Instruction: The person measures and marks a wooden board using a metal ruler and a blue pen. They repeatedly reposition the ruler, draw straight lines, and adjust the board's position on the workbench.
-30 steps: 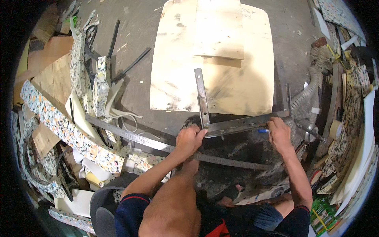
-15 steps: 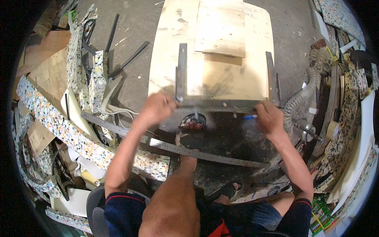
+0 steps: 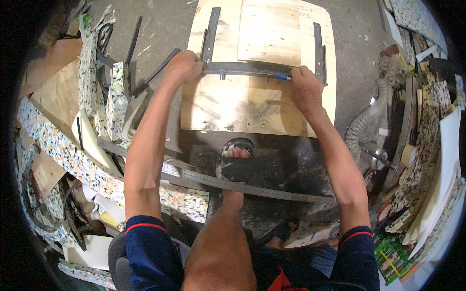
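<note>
A dark U-shaped metal frame lies over a pale plywood board, its two drilled arms pointing away from me. My left hand is closed around the frame's left corner. At the right end, my right hand grips the crossbar and also keeps a blue pen between its fingers, pointing left. A short peg sticks out from the crossbar toward me. Just beyond the crossbar, a smaller plywood piece rests on the big board.
A long steel ruler crosses the floor by my sandalled foot. Speckled foam strips and black strips pile up at left. To the right are a coiled hose, a tape roll and more foam offcuts.
Both hands have carried the metal frame away from me, from the board's near edge to farther up on it. The pen has moved along in my right hand.
</note>
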`<state>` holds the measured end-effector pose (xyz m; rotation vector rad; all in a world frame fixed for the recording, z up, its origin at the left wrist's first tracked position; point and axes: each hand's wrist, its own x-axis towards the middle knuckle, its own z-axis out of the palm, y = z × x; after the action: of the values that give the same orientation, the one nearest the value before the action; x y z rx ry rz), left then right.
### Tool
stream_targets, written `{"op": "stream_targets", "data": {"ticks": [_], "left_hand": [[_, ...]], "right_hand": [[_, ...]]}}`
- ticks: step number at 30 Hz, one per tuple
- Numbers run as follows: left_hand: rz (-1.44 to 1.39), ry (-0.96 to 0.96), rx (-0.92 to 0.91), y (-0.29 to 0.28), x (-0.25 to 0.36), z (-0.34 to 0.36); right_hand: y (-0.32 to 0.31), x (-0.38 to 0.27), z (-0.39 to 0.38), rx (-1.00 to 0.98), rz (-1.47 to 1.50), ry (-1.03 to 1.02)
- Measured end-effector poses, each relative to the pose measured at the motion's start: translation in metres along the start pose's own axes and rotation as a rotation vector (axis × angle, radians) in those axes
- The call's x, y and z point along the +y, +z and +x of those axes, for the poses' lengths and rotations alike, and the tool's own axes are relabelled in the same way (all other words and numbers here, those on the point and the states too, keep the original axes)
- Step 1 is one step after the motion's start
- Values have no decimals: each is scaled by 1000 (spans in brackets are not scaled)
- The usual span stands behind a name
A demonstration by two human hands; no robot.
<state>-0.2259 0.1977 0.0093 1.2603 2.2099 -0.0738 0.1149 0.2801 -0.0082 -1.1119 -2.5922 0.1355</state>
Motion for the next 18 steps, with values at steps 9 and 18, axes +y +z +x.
{"op": "stream_targets", "data": {"ticks": [9,18], "left_hand": [[-81,49,112,16,-10,-9],[-88,394,15,87,-59,-212]], "right_hand": [[-5,-3,-10,27,-33,23],[-108,-50,-229,-642,217,242]]}}
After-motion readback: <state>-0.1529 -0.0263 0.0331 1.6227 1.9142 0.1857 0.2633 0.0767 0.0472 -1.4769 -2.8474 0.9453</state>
